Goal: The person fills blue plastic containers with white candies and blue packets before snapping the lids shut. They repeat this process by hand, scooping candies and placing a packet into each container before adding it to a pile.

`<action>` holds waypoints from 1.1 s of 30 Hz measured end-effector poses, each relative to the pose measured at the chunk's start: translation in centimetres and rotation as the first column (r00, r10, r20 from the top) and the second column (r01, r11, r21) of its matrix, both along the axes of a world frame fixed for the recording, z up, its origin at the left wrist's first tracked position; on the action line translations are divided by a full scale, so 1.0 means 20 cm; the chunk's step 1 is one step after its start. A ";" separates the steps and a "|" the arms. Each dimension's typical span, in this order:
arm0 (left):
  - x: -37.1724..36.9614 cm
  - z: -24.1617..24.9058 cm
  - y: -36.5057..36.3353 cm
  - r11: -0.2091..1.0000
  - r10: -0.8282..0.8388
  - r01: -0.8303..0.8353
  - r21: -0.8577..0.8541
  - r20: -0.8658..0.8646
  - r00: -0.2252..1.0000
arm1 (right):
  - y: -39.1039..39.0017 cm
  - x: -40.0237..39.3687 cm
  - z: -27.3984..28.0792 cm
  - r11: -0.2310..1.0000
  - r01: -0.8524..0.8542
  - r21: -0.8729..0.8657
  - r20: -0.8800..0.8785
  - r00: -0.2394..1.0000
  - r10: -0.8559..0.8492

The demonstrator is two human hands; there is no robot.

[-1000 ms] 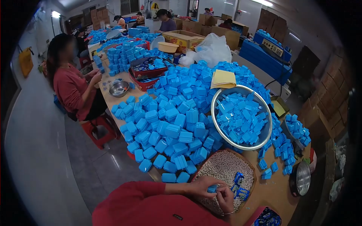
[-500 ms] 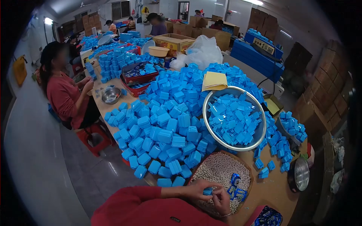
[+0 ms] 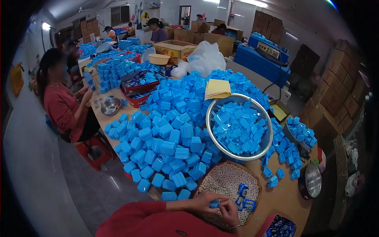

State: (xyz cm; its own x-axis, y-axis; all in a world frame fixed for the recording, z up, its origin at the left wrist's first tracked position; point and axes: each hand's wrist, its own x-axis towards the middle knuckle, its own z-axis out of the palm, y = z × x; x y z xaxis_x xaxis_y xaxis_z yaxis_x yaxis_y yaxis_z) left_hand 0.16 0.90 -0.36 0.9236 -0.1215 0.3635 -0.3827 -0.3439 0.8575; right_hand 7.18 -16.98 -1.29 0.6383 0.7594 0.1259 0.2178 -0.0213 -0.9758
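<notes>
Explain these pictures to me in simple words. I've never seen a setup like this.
There is no robot here: these are a person's two bare hands, seen by one camera worn on the head, looking forward and down. Every picture comes from that camera. On the table lies a big heap of blue cases, with a metal bowl of blue parts beside it. Nearer is a tray of small pale beads with blue packets on top. The left hand holds a small blue piece; the right hand has its fingers close against it.
</notes>
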 end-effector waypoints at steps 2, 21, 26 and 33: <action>-0.01 0.04 0.02 0.998 -0.043 0.041 -0.056 -0.027 0.999 | -0.01 -0.01 0.00 0.999 -0.006 0.048 -0.321 0.947 0.021; 0.08 0.22 -0.05 0.766 0.238 -0.191 -0.614 -0.004 0.971 | 0.13 0.03 0.29 0.968 0.226 0.113 0.286 0.925 -0.249; 0.03 0.15 0.01 0.782 0.043 -0.093 -0.617 -0.095 0.995 | 0.09 0.04 0.33 0.983 0.150 0.103 0.313 0.933 -0.175; 0.04 0.17 0.02 0.875 0.037 -0.170 -0.452 -0.288 0.957 | 0.08 0.04 0.30 0.993 0.107 0.052 0.167 0.979 -0.114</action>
State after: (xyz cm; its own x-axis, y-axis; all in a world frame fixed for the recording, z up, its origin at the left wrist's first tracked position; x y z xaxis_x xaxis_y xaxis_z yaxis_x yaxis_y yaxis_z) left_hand 0.91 1.36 2.99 0.9900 0.1033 0.0957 -0.1058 0.0978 0.9896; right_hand 7.88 -15.45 4.73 0.6845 0.6770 0.2705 0.3789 -0.0133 -0.9254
